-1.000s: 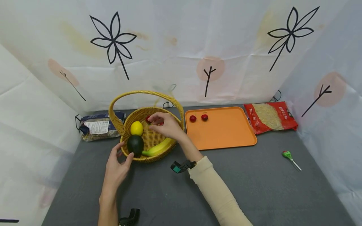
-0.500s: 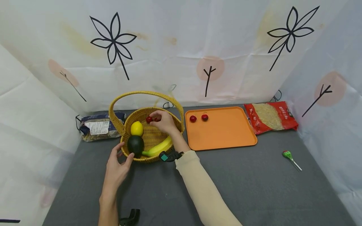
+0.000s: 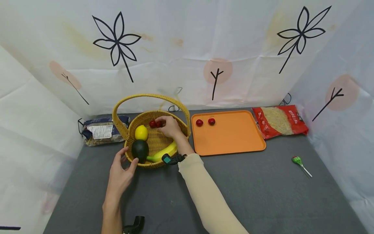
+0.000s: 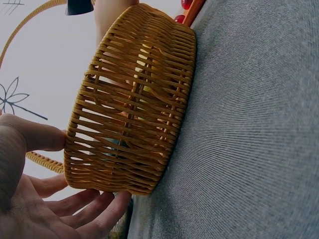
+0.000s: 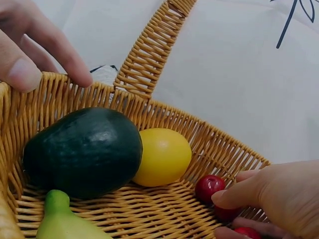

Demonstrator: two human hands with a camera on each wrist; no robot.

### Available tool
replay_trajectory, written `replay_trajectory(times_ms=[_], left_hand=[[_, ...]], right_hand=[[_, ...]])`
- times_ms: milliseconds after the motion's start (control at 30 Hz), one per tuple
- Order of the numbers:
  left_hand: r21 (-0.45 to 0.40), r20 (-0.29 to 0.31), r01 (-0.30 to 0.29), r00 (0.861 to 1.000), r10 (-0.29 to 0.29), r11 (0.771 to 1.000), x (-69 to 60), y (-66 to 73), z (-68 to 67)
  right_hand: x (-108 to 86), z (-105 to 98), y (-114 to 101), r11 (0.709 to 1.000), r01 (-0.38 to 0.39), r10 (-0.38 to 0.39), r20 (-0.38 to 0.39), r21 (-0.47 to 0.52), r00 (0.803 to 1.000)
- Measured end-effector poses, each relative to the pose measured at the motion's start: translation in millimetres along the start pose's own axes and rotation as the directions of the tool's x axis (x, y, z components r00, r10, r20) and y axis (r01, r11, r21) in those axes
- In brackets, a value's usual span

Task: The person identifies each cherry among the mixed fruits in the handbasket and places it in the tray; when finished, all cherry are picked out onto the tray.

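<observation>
A yellow wicker basket [image 3: 156, 139] holds a dark green avocado-like fruit [image 3: 140, 150], a lemon [image 3: 141, 133], a banana [image 3: 163, 152] and several red cherries [image 5: 210, 188]. At its near left side, my left hand [image 3: 121, 174] grips the rim, thumb and fingers spread around the wicker wall in the left wrist view. My right hand [image 3: 171, 127] is inside the basket at the back right, thumb and fingers pinching a cherry [image 5: 227, 214] beside the others. Part of that cherry is hidden behind the thumb in the right wrist view.
Right of the basket lies an orange tray [image 3: 229, 136] with two cherries [image 3: 205, 122] on it. A red bag [image 3: 280, 121] is beyond it, and a green lollipop [image 3: 297, 160] lies at the right. A dark blue bag [image 3: 102, 131] sits behind the basket's left side.
The right hand has come lower into the basket and its forearm has swung left. Its fingers have closed at the cherries, which sit slightly further left than half a second ago. The left hand has stayed put.
</observation>
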State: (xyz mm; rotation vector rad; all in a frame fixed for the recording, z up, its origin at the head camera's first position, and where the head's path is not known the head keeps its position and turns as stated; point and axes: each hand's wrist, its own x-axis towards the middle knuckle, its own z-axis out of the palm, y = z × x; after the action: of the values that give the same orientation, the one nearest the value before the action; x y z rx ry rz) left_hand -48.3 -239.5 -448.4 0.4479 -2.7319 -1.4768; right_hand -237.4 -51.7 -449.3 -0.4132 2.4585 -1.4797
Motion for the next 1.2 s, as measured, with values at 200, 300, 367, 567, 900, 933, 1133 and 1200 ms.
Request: replay_trajectory(times_ms=[200,300,367,567,900,933,1133,1200], left_hand=[[0.001,0.001,-0.008,1.000,0.008,1.000,0.9,0.0,0.1],[-0.004,-0.001,-0.011,1.000,0.011,1.000,0.9,-0.1,0.2],[-0.007,-0.002,-0.014,1.000,0.014,1.000,0.7,-0.3,0.1],[-0.005,-0.002,-0.012,1.000,0.012,1.000,0.4,-0.6,0.3],[-0.003,0.003,-0.001,1.000,0.001,1.000,-0.8,0.6,0.1],[-0.003,0.005,0.000,1.000,0.000,1.000,-0.9,0.6,0.1],[0.008,0.005,0.001,1.000,-0.001,1.000,-0.7,-0.8,-0.5],[0.009,0.003,0.000,1.000,0.000,1.000,-0.6,-1.7,-0.5]], right_hand=[[2.6,0.2,0.2,1.000,-0.010,0.010,0.009,-0.027,1.000],[2.8,0.0,0.9,0.999,-0.017,0.018,0.022,-0.037,1.000],[2.6,-0.3,1.2,0.999,-0.027,0.028,0.040,-0.027,0.999],[0.4,0.4,1.7,0.999,-0.051,0.049,0.106,0.015,0.993],[-1.4,-1.9,3.0,0.996,-0.035,0.022,0.150,0.085,0.988],[-1.8,-2.7,3.1,0.995,-0.033,0.019,0.147,0.095,0.989],[-6.5,-6.8,2.3,0.985,-0.025,0.000,0.143,0.169,0.990],[-8.8,-7.5,1.3,0.984,-0.016,-0.011,0.147,0.178,0.989]])
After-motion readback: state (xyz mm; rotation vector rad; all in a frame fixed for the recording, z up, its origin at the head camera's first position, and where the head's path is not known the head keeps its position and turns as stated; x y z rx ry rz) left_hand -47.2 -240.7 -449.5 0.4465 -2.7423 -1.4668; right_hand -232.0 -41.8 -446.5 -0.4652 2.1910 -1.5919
